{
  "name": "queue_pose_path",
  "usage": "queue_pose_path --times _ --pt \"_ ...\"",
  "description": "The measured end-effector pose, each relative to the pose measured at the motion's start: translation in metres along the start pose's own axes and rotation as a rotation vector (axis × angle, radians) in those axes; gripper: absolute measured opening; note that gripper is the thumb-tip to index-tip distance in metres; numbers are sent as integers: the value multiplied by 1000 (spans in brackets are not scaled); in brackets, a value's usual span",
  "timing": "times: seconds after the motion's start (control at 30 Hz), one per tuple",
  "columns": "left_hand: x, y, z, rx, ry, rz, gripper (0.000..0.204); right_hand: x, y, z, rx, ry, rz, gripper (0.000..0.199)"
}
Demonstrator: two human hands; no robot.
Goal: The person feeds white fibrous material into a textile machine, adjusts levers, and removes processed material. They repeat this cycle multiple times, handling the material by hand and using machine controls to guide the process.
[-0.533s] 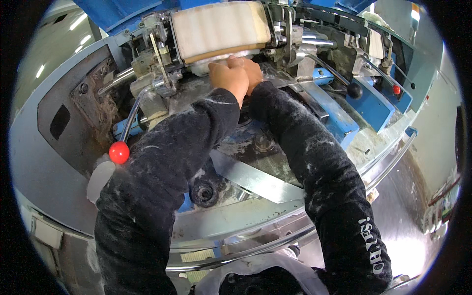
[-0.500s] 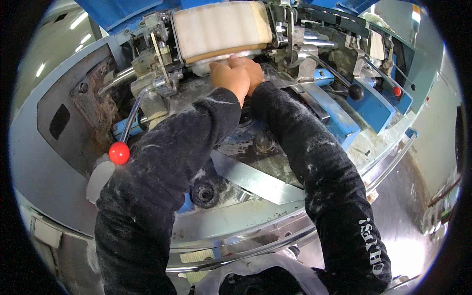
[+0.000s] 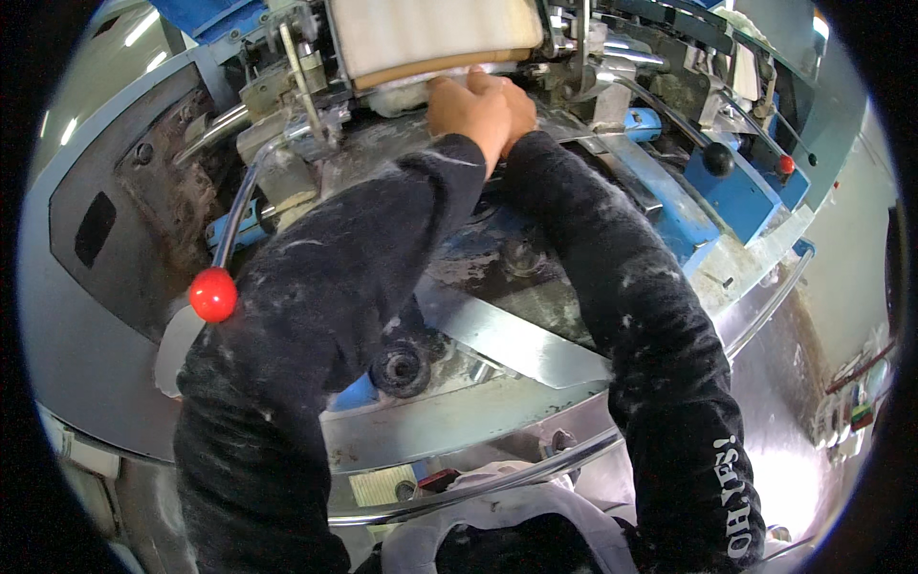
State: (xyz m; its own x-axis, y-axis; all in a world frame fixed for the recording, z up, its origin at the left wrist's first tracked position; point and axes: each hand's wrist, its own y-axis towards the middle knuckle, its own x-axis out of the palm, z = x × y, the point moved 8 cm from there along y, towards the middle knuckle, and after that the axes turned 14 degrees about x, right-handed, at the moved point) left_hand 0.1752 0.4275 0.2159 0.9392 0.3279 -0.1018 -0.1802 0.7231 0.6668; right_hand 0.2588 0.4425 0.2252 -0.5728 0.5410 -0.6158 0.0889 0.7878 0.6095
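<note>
My left hand (image 3: 467, 113) and my right hand (image 3: 517, 107) are pressed together at the lower edge of a white padded block (image 3: 435, 33) with a tan strip along its bottom. Both are closed, with curled fingers. Whatever they grip is hidden behind the knuckles. Fluffy white fibre (image 3: 400, 99) bulges out under the strip beside my left hand. Wisps of the same fluff cling to my black sleeves. Below my wrists lies the dark, dusty machine bed, with a flat metal bar (image 3: 516, 335) set slantwise across it.
On the left stands a lever with a red ball knob (image 3: 212, 295), close to my left sleeve. Levers with a black knob (image 3: 718, 160) and a small red knob (image 3: 785, 165) rise at the right, near blue metal guards (image 3: 669, 206). A curved chrome rail (image 3: 478, 497) runs along the front.
The view has shifted, so the padded block sits higher in the picture and its top is cut off. My hands remain together at its lower edge, still closed.
</note>
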Motion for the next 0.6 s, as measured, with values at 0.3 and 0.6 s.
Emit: queue_pose_path --times 0.3,0.6 --pt "16 4 -13 62 25 58 50 8 7 36 330 -22 -94 36" --pt "16 15 -24 -40 188 -97 51 27 16 14 -42 -217 -103 30"
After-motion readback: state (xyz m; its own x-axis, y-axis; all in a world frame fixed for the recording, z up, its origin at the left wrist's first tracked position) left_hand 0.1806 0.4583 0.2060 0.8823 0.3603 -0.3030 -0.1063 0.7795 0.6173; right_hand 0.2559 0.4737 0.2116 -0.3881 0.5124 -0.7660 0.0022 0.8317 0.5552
